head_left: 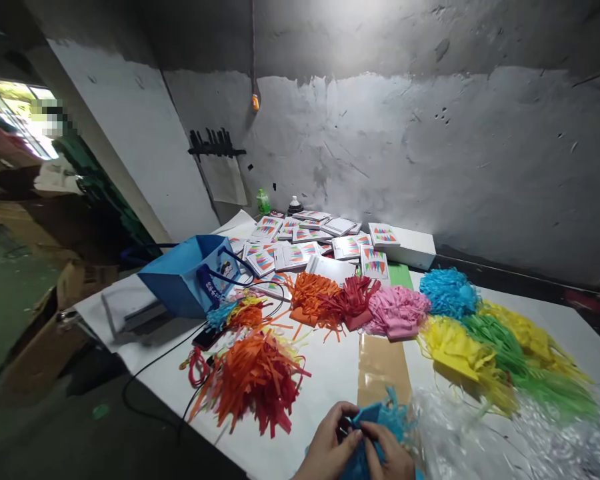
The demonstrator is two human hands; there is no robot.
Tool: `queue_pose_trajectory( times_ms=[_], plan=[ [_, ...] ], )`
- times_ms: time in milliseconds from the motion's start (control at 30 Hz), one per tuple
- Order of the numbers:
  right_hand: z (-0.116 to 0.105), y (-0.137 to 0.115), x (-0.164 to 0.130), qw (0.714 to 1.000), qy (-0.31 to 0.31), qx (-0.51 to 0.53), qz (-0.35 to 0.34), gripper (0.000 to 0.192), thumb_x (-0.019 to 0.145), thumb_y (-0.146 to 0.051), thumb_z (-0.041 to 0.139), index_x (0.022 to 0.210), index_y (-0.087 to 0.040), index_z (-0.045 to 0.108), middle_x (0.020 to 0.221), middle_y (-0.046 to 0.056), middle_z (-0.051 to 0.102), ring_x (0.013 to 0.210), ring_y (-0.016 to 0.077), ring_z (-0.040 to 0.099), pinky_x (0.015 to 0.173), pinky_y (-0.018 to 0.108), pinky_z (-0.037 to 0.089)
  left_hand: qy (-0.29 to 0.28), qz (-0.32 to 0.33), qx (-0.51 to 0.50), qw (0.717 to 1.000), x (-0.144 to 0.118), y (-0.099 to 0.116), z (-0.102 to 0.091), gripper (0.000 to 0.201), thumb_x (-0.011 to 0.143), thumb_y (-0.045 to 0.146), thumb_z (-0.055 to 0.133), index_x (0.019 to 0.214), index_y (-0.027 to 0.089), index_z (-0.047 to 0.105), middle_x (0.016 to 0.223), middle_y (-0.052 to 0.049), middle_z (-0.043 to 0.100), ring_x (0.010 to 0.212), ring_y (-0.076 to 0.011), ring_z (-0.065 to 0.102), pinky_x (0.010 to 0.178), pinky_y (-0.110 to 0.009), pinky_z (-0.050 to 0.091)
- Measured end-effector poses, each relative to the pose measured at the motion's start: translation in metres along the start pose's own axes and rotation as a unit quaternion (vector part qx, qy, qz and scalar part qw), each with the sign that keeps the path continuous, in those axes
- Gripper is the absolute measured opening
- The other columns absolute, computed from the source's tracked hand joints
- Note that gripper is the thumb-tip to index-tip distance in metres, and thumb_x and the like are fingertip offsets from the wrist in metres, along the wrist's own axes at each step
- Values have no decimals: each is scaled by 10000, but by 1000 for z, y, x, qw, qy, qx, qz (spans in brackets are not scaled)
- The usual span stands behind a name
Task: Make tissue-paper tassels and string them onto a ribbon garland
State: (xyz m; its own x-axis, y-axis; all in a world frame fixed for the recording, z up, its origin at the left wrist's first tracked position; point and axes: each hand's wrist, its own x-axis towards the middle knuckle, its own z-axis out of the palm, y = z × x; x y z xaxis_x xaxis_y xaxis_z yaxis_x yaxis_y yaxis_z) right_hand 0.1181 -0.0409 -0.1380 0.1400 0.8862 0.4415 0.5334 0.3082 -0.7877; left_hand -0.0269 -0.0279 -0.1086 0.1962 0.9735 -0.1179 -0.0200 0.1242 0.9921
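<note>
My left hand (327,443) and my right hand (393,453) meet at the near edge of the white table (330,373), fingers curled inward and both pinched on a blue paper tassel (380,420). The thumbs and fingertips press together at the tassel's folded end; both wrists enter from the bottom of the view. The tassel is bright blue tissue, cut into thin strips that splay upward and to the right, with more of it hanging below my hands. Just right of it lies crinkled clear plastic wrap (480,427). To the left sits a loose orange tassel pile (255,380). Farther off, in a row from left to right, lie orange (310,297), red (353,300), pink (395,310), blue (447,290), yellow (453,347) and green (520,360) tassels. A blue paper bag (190,273) lies on its side at the far left of the table, and printed packets (300,243) are stacked at the far edge against the grey wall (430,153).
</note>
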Motion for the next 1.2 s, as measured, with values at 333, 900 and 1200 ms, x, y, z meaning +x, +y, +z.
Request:
queue_pose_trajectory(
  times_ms=[333,900,1200],
  plan=[
    [-47,-6,20,939,-80,188,276,226,597,-313,799,735,-178,681,688,18,688,686,195,653,653,277,526,11,-20,-40,999,-9,-4,35,407,764,449,725,1050,180,616,972,-63,658,940,-233,595,862,-344,457],
    [-65,-17,15,988,-156,1,-12,179,870,-221,553,998,-221,679,1027,82,615,976,226,590,875,374,484,21,0,-12,1000,-8,12,39,287,812,375,673,1024,183,649,1032,-78,700,1020,-244,626,943,-366,466],
    [-62,-19,20,980,-147,95,99,192,866,-279,590,703,-208,661,789,30,617,771,181,609,708,274,493,12,2,22,1000,-7,11,39,346,823,452,652,1041,184,649,997,-75,686,976,-236,626,890,-342,483]
  ],
)
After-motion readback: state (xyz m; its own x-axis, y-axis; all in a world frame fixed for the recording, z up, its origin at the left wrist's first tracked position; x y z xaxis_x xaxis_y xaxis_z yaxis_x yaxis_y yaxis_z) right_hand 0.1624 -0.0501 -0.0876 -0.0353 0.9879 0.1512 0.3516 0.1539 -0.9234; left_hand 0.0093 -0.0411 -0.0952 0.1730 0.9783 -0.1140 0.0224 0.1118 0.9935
